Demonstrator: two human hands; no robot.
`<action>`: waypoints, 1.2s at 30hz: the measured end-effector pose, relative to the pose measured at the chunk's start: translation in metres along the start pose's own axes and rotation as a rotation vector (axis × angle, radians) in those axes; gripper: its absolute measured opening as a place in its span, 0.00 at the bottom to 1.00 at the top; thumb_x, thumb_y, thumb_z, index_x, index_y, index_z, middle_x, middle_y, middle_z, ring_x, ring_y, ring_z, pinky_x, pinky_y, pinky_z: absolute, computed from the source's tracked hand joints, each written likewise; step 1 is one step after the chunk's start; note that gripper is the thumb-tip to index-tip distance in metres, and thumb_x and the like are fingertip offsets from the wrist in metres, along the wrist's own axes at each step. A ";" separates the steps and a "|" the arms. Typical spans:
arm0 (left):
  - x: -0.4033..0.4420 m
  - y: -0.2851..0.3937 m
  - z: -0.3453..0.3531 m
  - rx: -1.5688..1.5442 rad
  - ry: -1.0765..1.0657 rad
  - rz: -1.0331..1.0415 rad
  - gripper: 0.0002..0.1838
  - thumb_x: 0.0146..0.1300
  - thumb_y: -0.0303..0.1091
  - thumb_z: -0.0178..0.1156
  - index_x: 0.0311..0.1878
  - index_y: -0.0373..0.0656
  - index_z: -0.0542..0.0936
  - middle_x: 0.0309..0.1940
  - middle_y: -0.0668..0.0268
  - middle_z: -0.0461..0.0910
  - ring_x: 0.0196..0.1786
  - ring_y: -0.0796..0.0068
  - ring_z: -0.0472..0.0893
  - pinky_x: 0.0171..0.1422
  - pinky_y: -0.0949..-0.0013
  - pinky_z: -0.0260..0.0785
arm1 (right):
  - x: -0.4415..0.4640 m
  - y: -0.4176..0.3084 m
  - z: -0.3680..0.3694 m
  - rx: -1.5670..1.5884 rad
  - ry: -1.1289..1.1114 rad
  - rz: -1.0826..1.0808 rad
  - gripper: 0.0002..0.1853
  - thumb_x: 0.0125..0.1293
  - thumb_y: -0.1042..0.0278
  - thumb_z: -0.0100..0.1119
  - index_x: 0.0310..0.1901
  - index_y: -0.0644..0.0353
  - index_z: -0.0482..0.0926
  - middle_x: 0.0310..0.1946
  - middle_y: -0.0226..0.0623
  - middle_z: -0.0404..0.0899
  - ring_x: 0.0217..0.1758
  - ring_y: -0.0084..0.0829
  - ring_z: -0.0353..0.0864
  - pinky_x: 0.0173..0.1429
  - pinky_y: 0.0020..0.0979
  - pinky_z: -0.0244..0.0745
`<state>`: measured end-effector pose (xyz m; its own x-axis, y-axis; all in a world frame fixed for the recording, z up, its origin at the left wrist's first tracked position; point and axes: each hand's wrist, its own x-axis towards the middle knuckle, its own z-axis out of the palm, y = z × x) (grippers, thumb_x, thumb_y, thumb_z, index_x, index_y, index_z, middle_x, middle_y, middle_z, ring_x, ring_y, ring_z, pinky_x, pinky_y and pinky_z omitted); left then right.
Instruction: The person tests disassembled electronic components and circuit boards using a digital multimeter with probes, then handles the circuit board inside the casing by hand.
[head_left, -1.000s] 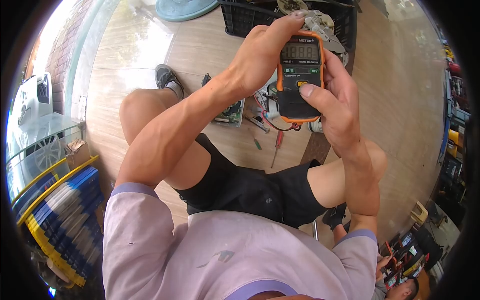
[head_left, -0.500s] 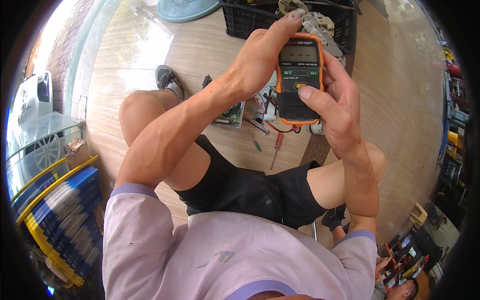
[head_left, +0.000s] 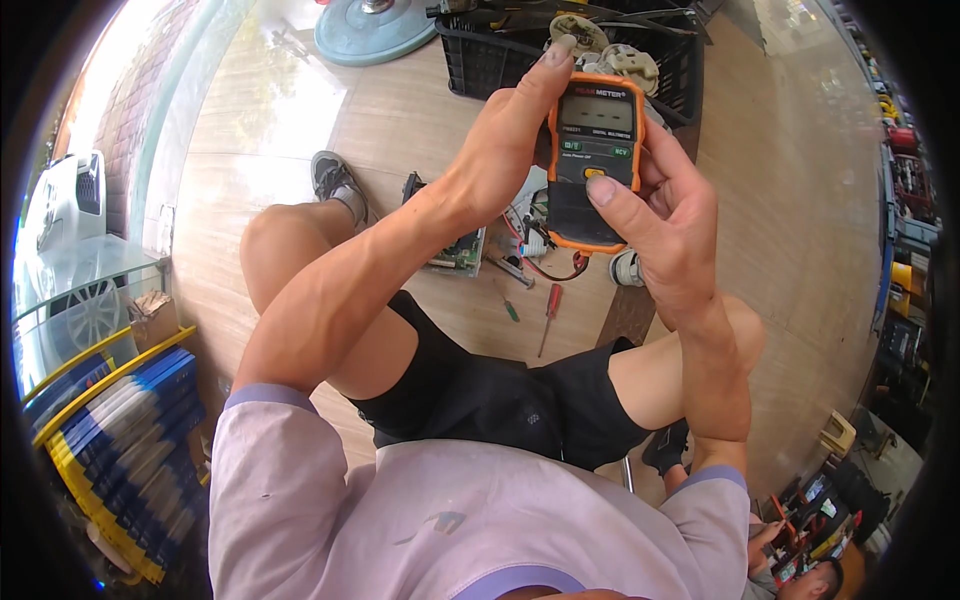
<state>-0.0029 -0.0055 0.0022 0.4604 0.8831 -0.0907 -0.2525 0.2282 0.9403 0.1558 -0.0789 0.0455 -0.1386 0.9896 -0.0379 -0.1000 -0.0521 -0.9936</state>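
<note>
An orange and black digital multimeter (head_left: 596, 210) is held up before me, its screen showing dashes. My right hand (head_left: 672, 215) grips it from the right, the thumb resting at the yellow button and the fingers curled around the side. On the meter's left edge is my left hand (head_left: 510, 135), thumb pointing up past the top corner; its other fingers are hidden behind the meter. Red and black leads (head_left: 548, 272) hang from the bottom end. On the floor below lie a red-handled screwdriver (head_left: 552, 305), a green-handled screwdriver (head_left: 511, 310) and a circuit board (head_left: 462, 254).
A black crate (head_left: 480, 62) of parts stands ahead, with a round blue-grey base (head_left: 372, 35) to its left. At left are a glass table (head_left: 95, 270) and a yellow rack of blue boxes (head_left: 130, 420). Another person (head_left: 808, 580) is at lower right among tools.
The multimeter and both hands have shifted slightly left in view. The view has tilted a little, showing more of the crate. My right thumb stays near the yellow button.
</note>
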 end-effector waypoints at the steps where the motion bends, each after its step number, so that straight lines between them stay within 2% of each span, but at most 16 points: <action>1: 0.001 -0.002 -0.001 0.002 -0.014 0.016 0.43 0.77 0.70 0.36 0.54 0.38 0.85 0.42 0.61 0.87 0.45 0.75 0.81 0.51 0.68 0.74 | 0.000 -0.001 0.000 -0.002 -0.004 0.003 0.34 0.71 0.72 0.64 0.74 0.73 0.63 0.60 0.43 0.79 0.62 0.29 0.80 0.67 0.30 0.75; 5: 0.000 -0.002 0.000 -0.039 -0.025 0.029 0.43 0.77 0.71 0.37 0.56 0.38 0.85 0.44 0.61 0.87 0.47 0.74 0.83 0.53 0.68 0.75 | 0.000 0.003 0.003 0.009 0.027 -0.033 0.35 0.71 0.73 0.67 0.74 0.73 0.63 0.61 0.43 0.78 0.61 0.29 0.80 0.67 0.30 0.77; 8: 0.001 -0.002 0.005 -0.114 0.007 0.025 0.42 0.76 0.71 0.41 0.55 0.37 0.86 0.45 0.60 0.87 0.48 0.74 0.83 0.57 0.69 0.75 | 0.003 0.003 0.004 0.026 0.066 -0.055 0.35 0.68 0.78 0.69 0.73 0.72 0.64 0.58 0.45 0.80 0.57 0.32 0.84 0.60 0.33 0.84; 11: -0.001 -0.004 -0.002 -0.014 -0.091 0.033 0.42 0.76 0.70 0.43 0.52 0.35 0.87 0.46 0.60 0.87 0.48 0.75 0.83 0.58 0.70 0.75 | 0.007 0.006 0.001 -0.002 0.099 -0.102 0.36 0.67 0.76 0.71 0.73 0.72 0.64 0.57 0.46 0.80 0.56 0.33 0.85 0.59 0.33 0.85; 14: -0.001 -0.007 0.002 -0.028 -0.046 -0.045 0.41 0.77 0.70 0.44 0.50 0.36 0.88 0.46 0.59 0.87 0.48 0.76 0.83 0.56 0.71 0.76 | 0.009 0.003 0.002 -0.047 0.169 -0.096 0.37 0.66 0.74 0.73 0.72 0.73 0.65 0.57 0.46 0.79 0.57 0.33 0.85 0.57 0.33 0.86; 15: 0.001 -0.007 -0.001 0.032 -0.070 -0.027 0.37 0.77 0.67 0.45 0.54 0.40 0.86 0.46 0.62 0.87 0.47 0.76 0.85 0.54 0.70 0.78 | 0.009 0.008 0.003 -0.047 0.193 -0.118 0.35 0.67 0.70 0.74 0.71 0.73 0.67 0.57 0.46 0.79 0.55 0.32 0.85 0.55 0.32 0.86; 18: 0.001 0.002 0.000 -0.109 -0.098 -0.130 0.40 0.77 0.69 0.44 0.70 0.42 0.73 0.54 0.62 0.83 0.54 0.74 0.82 0.61 0.70 0.75 | 0.007 0.004 0.010 -0.133 0.230 -0.050 0.34 0.71 0.66 0.70 0.72 0.71 0.68 0.59 0.39 0.78 0.59 0.26 0.81 0.60 0.28 0.81; 19: -0.001 0.005 0.000 0.052 -0.058 -0.003 0.36 0.79 0.65 0.42 0.69 0.42 0.74 0.54 0.61 0.83 0.53 0.75 0.82 0.60 0.69 0.76 | 0.007 0.005 0.008 -0.135 0.232 -0.062 0.33 0.71 0.65 0.70 0.71 0.71 0.68 0.59 0.40 0.79 0.58 0.26 0.81 0.60 0.28 0.81; 21: 0.001 0.013 -0.005 -0.001 -0.052 -0.039 0.35 0.79 0.65 0.43 0.69 0.42 0.74 0.53 0.62 0.83 0.52 0.75 0.83 0.59 0.69 0.77 | 0.007 0.008 0.001 -0.140 0.233 -0.087 0.31 0.73 0.64 0.68 0.71 0.71 0.69 0.59 0.40 0.79 0.58 0.26 0.81 0.60 0.29 0.80; 24: 0.006 0.030 0.004 -0.131 0.094 -0.020 0.33 0.80 0.63 0.42 0.67 0.42 0.75 0.52 0.62 0.84 0.50 0.76 0.84 0.54 0.71 0.79 | 0.005 0.015 0.001 -0.104 0.296 -0.180 0.30 0.71 0.63 0.69 0.67 0.73 0.71 0.57 0.44 0.78 0.50 0.31 0.85 0.52 0.30 0.85; 26: 0.008 0.043 0.006 -0.137 0.206 0.001 0.33 0.81 0.62 0.41 0.67 0.42 0.75 0.50 0.63 0.84 0.49 0.76 0.85 0.53 0.72 0.80 | 0.004 0.028 -0.005 -0.384 0.336 -0.426 0.25 0.71 0.65 0.69 0.63 0.71 0.75 0.54 0.43 0.81 0.49 0.31 0.85 0.51 0.30 0.84; 27: 0.007 0.037 0.001 -0.123 0.123 0.114 0.32 0.81 0.61 0.40 0.66 0.42 0.76 0.49 0.62 0.85 0.47 0.74 0.86 0.50 0.71 0.81 | 0.004 0.033 -0.007 -0.523 0.356 -0.550 0.23 0.71 0.66 0.69 0.62 0.70 0.77 0.52 0.42 0.82 0.49 0.30 0.85 0.51 0.30 0.84; 30: 0.014 0.032 -0.012 -0.129 0.230 0.213 0.32 0.81 0.62 0.41 0.65 0.42 0.76 0.48 0.62 0.85 0.47 0.72 0.86 0.49 0.68 0.82 | 0.002 0.035 -0.009 -0.727 0.288 -0.619 0.16 0.69 0.68 0.68 0.54 0.67 0.83 0.44 0.40 0.84 0.45 0.30 0.85 0.50 0.29 0.81; 31: 0.016 0.034 -0.014 -0.154 0.246 0.259 0.32 0.81 0.61 0.43 0.64 0.41 0.76 0.49 0.61 0.86 0.48 0.70 0.87 0.49 0.66 0.83 | 0.001 0.037 -0.002 -0.617 0.315 -0.552 0.11 0.69 0.68 0.68 0.48 0.65 0.85 0.40 0.40 0.85 0.41 0.29 0.85 0.46 0.27 0.80; 34: 0.019 0.045 -0.016 -0.254 0.377 0.227 0.31 0.80 0.61 0.45 0.64 0.42 0.76 0.48 0.59 0.85 0.47 0.67 0.87 0.48 0.64 0.83 | -0.005 0.046 0.005 -0.515 0.226 -0.262 0.13 0.73 0.70 0.65 0.53 0.69 0.82 0.47 0.34 0.82 0.47 0.21 0.80 0.52 0.24 0.77; 36: 0.018 0.051 -0.017 -0.268 0.427 0.256 0.30 0.79 0.61 0.46 0.64 0.43 0.76 0.47 0.59 0.85 0.47 0.67 0.87 0.46 0.62 0.83 | -0.003 0.053 0.008 -0.484 0.228 -0.112 0.15 0.73 0.67 0.67 0.54 0.68 0.81 0.47 0.34 0.82 0.47 0.20 0.80 0.51 0.25 0.77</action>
<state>-0.0221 0.0289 0.0431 -0.0148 0.9987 -0.0478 -0.5442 0.0320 0.8384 0.1433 -0.0855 -0.0058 0.0697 0.9923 0.1025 0.3705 0.0697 -0.9262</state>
